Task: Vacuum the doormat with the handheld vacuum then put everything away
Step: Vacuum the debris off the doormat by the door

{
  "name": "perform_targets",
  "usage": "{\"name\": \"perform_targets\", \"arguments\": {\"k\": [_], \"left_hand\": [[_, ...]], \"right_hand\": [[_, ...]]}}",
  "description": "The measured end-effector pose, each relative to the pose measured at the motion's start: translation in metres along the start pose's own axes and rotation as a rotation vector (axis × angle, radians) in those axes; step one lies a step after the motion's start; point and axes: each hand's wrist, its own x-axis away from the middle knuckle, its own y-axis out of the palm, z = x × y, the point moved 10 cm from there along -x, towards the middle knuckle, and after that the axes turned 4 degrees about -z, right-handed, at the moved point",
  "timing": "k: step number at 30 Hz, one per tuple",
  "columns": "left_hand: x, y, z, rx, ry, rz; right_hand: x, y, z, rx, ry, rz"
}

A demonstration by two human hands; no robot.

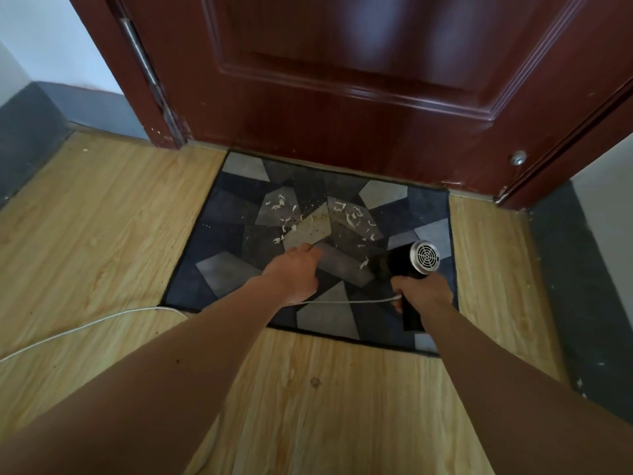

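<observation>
We see the doormat (236, 214), grey and blue in angular patches, lying on the wood floor (102, 217) against the dark red door (342, 80). Pale scraps and crumbs (308, 217) are scattered over its middle. Our right hand (423, 293) is clamped around the handle of the black handheld vacuum (407, 262), which is held over the mat's right side, its round metal grille facing us. Our left hand (294, 269) reaches over the mat with fingers loosely apart, holding nothing. A white cord (85, 325) runs from the vacuum's handle leftward across the floor.
</observation>
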Motion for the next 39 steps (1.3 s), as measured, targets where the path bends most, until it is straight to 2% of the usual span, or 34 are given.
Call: {"name": "perform_targets", "arguments": {"k": [7,14,23,30,39], "left_hand": [[0.006,-0.023,0.020,-0.021,-0.044,0.021],[0.022,-0.053,0.045,-0.180,-0.039,-0.064],[0.014,-0.107,0.056,-0.391,0.031,-0.061],[-0.015,-0.086,0.035,-0.333,0.025,-0.104],[-0.044,-0.030,0.010,-0.078,0.039,-0.115]], "right_hand": [[-0.012,-0.002,-0.010,0.069,0.003,-0.074],[-0.001,0.006,-0.005,0.050,0.033,-0.115],[-0.010,0.016,-0.023,0.047,0.035,-0.163],[-0.023,0.014,-0.023,0.019,0.039,-0.133],[-0.022,0.000,-0.020,0.110,0.021,-0.033]]}}
